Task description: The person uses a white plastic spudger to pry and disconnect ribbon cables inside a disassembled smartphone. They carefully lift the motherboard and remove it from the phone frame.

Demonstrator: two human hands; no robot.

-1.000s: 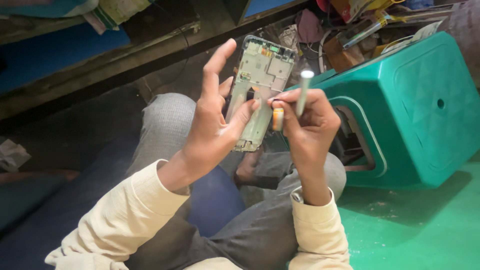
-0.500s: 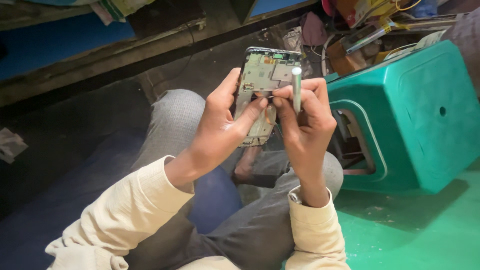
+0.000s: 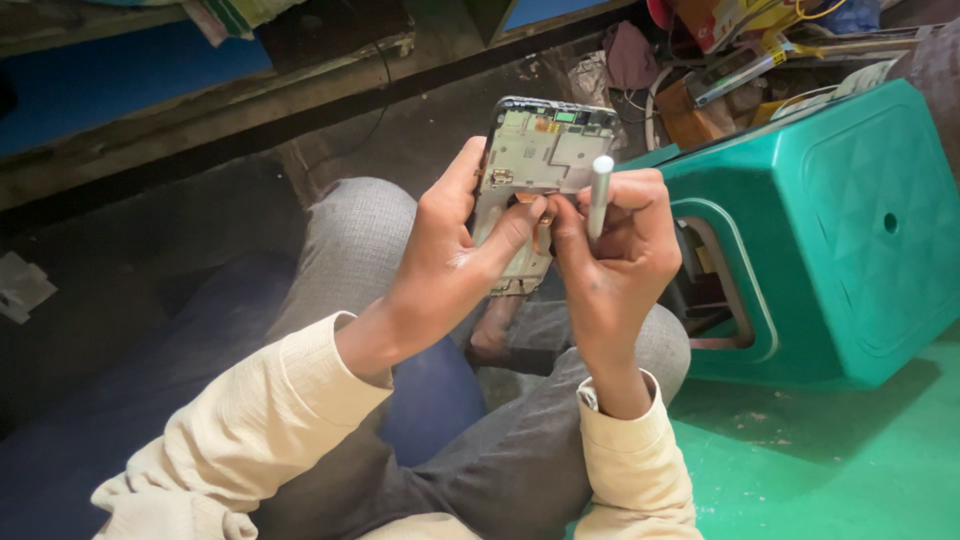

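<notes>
- Gripping an opened phone frame (image 3: pixel 540 170) by its left edge, the left hand (image 3: pixel 450 250) is wrapping around it, thumb pressing across the lower board.
- The right hand (image 3: pixel 615 250) is pinching a slim silver screwdriver (image 3: pixel 599 195), closed around its shaft, tip hidden against the board.
- The phone is hovering above the person's grey-trousered knees (image 3: pixel 360 240).
- A teal plastic stool (image 3: pixel 830 230) is lying tipped just beside the right hand on the green floor (image 3: pixel 820 470).

The left hand (image 3: pixel 450 265) grips an opened phone frame (image 3: pixel 535 180) upright above the lap, thumb across its inner face. The right hand (image 3: pixel 615 255) pinches a silver screwdriver (image 3: pixel 599 195) against the frame's lower middle. A teal plastic stool (image 3: pixel 840 230) lies tipped just beside them.
</notes>
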